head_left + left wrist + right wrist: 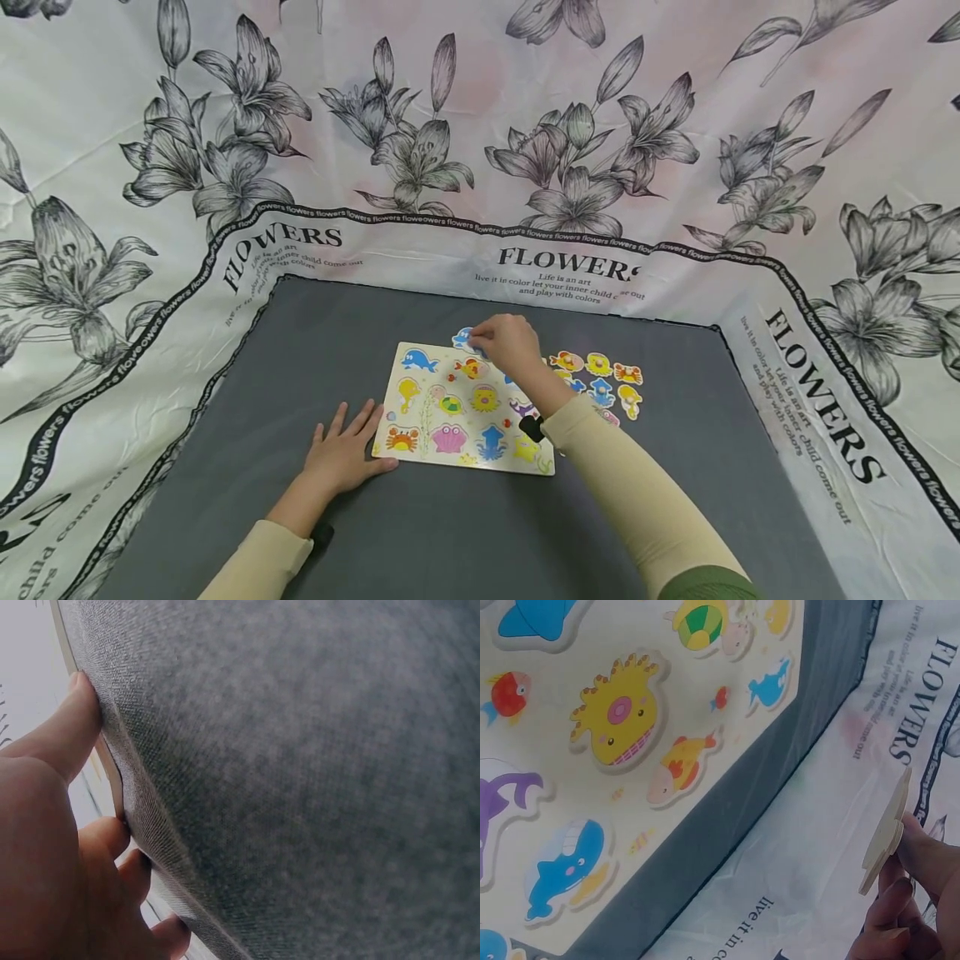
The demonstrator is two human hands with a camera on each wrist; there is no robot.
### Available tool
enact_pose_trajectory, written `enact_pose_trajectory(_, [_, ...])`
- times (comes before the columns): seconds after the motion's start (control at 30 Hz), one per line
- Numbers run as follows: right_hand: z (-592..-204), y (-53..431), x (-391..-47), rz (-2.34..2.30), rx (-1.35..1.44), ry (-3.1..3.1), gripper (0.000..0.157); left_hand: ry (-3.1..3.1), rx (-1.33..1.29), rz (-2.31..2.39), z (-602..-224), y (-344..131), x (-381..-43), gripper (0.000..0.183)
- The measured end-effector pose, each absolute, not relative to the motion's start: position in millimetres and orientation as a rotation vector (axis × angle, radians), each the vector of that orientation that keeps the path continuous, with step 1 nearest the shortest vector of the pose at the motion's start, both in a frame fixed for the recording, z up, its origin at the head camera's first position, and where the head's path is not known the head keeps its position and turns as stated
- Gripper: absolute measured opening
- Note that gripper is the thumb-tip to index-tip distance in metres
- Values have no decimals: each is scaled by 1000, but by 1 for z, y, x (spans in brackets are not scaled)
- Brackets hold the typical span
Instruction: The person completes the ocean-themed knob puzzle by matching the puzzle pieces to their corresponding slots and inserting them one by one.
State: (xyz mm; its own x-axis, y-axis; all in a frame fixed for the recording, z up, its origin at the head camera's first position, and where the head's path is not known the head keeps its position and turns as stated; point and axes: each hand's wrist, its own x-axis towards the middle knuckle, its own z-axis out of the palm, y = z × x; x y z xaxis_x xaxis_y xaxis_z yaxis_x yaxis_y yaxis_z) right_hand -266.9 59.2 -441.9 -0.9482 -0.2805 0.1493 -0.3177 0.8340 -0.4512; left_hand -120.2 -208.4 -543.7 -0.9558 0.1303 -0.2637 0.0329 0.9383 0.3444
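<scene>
My right hand (510, 346) pinches a blue puzzle piece (462, 337) between thumb and fingers at the far edge of the puzzle board (438, 460). The right wrist view shows this wooden piece edge-on, raised above the board, its picture hidden. Printed sea animals cover the pale board, among them a yellow octopus (622, 716), a blue whale (568, 862) and a red crab (402, 438). On the near left, my left hand (345, 450) lies with fingers spread, touching the board's left edge; its thumb (71, 724) and fingertips meet that edge in the left wrist view.
Several loose puzzle pieces lie right of the board, including a crab (627, 373), a seahorse (629, 402) and a blue squid (602, 392); my right forearm partly covers the group. Dark grey cloth (300, 350) covers the table, and a flower-printed curtain (420, 233) surrounds it.
</scene>
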Motion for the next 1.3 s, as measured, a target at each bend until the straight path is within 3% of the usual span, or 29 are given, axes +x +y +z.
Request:
enact_pose_trajectory(0.87, [-440, 24, -280, 727, 533, -2992, 15, 2828, 135, 504, -543, -208, -120, 101])
enact_pose_trajectory(1.3, [-451, 14, -288, 847, 435, -3057, 15, 2799, 115, 508, -545, -208, -121, 101])
